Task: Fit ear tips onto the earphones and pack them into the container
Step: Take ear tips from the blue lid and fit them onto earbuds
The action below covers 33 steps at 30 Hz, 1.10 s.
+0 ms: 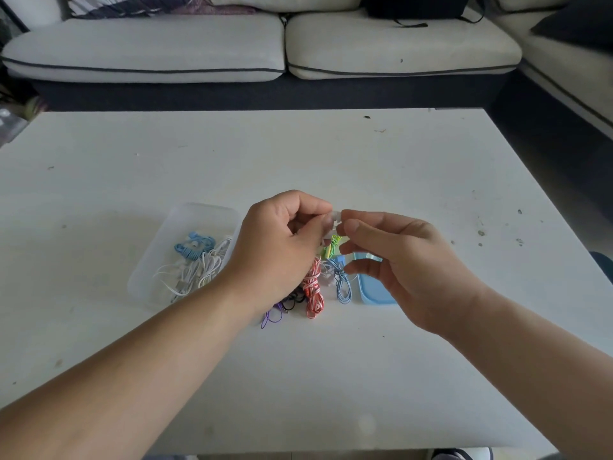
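Left hand point(282, 242) is clamping its grip on an earphone point(326, 241), right hand point(394, 260) on an ear tip point(336, 215), likely needing a straight push.

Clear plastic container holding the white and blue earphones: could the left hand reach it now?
Probably yes. The clear plastic container lies open right beside the left hand, nothing between them, though that hand's grip is busy pinching a small white earphone piece with the right hand.
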Available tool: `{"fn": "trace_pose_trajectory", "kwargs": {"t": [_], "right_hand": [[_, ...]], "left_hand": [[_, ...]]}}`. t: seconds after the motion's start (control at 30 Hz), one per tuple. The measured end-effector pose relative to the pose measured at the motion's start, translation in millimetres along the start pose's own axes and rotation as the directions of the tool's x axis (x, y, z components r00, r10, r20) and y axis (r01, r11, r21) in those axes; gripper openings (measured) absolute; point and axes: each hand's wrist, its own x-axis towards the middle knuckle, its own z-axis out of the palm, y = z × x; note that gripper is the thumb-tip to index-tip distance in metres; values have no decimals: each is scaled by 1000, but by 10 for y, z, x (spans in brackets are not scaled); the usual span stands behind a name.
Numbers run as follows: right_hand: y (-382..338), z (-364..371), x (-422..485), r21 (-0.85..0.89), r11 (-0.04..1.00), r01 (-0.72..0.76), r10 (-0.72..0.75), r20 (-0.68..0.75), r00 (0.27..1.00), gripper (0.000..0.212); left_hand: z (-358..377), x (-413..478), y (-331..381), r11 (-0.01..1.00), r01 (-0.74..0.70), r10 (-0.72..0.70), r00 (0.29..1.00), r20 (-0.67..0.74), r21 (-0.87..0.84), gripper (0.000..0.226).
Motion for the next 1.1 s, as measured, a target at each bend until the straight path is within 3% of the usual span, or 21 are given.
{"fn": "trace_pose_trajectory", "kwargs": {"t": [0.23,0.47,0.77,0.93,1.1], "right_hand": [[-107,-167,57,51,995,-84,78,111,991,15],[-112,-266,73,3,996,-92,89,219,972,16],[-123,-258,68,-153,985,84,-69,103,992,8],[-146,-233,38,-216,968,124,-106,93,990,11],[-135,-227,22,-314,916,251,-233,94,968,7]], "left_hand": [[31,-25,71,986,91,-76,991,114,-139,7],[28,-39,72,981,104,-76,983,167,-163,11],[50,-39,55,975,167,-143,976,163,-149,11],[65,-53,72,975,175,-154,976,153,-136,9],[80,-70,93,944,260,-221,955,199,-201,8]]}}
